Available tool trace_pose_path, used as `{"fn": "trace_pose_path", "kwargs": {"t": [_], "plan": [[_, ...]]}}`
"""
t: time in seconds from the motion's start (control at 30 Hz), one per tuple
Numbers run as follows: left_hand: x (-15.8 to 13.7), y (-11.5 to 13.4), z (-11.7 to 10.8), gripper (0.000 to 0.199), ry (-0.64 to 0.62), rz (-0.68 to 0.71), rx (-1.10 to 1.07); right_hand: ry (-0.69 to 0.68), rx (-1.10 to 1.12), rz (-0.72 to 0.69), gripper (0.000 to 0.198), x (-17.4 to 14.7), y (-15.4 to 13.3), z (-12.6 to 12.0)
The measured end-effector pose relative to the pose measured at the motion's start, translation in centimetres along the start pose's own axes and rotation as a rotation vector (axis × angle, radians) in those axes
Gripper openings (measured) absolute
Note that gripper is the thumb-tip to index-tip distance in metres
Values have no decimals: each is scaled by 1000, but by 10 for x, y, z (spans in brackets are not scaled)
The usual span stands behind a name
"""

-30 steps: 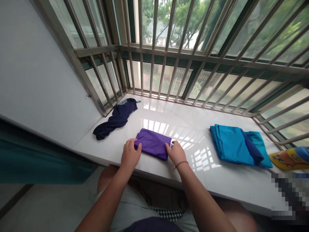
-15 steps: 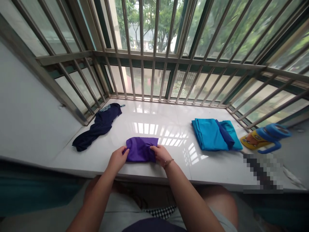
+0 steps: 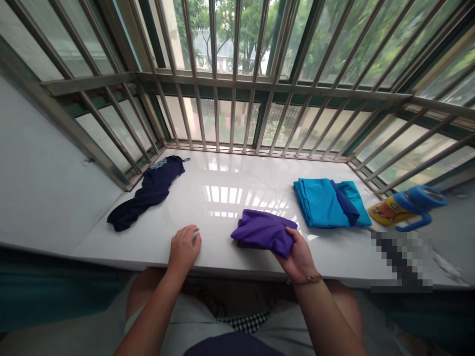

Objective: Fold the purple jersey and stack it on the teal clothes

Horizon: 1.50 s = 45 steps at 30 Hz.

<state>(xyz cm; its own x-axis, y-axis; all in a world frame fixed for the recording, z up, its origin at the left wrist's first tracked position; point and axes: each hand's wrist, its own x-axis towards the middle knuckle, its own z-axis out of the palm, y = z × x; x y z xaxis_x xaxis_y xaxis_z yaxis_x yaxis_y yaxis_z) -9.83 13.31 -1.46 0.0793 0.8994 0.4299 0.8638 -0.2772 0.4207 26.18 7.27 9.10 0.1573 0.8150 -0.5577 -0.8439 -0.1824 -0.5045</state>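
Note:
My right hand (image 3: 300, 257) grips the right end of a folded purple cloth (image 3: 263, 230), thumb on top and fingers beneath. The cloth is tilted above the white sill, and I cannot tell what kind of garment it is. Over the sill's front part, my left hand (image 3: 184, 249) holds nothing; its fingers are loosely bent, with a gap at the thumb. Right of the purple cloth lies a folded turquoise cloth (image 3: 317, 202) with a dark blue strip (image 3: 345, 202) across it. A crumpled navy garment (image 3: 148, 193) lies at the far left.
A blue and yellow bottle (image 3: 401, 205) with a handle lies tilted at the right end of the white sill (image 3: 218, 247). Metal window bars (image 3: 233, 118) enclose the sill at the back and sides. A pixelated dark patch (image 3: 401, 262) covers something at the front right.
My left hand has let go of the purple cloth and stays at the left. My right hand has carried the cloth to the right, towards the turquoise one.

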Motion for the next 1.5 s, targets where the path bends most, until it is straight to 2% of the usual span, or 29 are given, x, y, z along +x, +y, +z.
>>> {"fn": "trace_pose_path", "kwargs": {"t": [0.13,0.23,0.33,0.4,0.47,0.53,0.63,0.7,0.8,1.0,1.13,1.27,1.37,1.43,1.5], "plan": [[-1,2,-1,16,-14,-14,2,-7,-52,-156,28,20,-57,10],[1,5,-4,15,-55,-48,16,-9,-101,-296,29,47,-113,28],[2,8,-8,16,-103,-90,23,-71,-66,-443,28,68,-166,42],[3,9,-9,17,-125,-104,23,-112,-8,-560,27,77,-189,42],[3,9,-9,17,-128,-105,28,-69,47,-644,25,83,-196,31],[3,8,-8,16,-119,-97,32,69,48,-636,23,88,-188,10],[3,5,-6,15,-102,-77,32,310,-65,-517,20,94,-163,-30],[2,5,-5,15,-96,-67,39,401,-123,-486,21,95,-148,-54],[2,4,-4,15,-92,-59,55,435,-157,-516,23,91,-139,-76],[1,5,-4,15,-92,-52,59,500,-250,-609,35,76,-139,-92],[1,7,-5,15,-90,-58,57,497,-402,-510,34,63,-132,-108],[1,10,-6,15,-95,-75,49,510,-694,-410,18,44,-115,-133],[1,10,-6,14,-91,-77,47,485,-1190,-552,26,31,-83,-147],[2,7,-5,14,-95,-69,24,396,-1516,-741,34,24,-55,-150],[8,-1,-7,15,-103,-54,-15,315,-1722,-971,36,19,-29,-149]]}}
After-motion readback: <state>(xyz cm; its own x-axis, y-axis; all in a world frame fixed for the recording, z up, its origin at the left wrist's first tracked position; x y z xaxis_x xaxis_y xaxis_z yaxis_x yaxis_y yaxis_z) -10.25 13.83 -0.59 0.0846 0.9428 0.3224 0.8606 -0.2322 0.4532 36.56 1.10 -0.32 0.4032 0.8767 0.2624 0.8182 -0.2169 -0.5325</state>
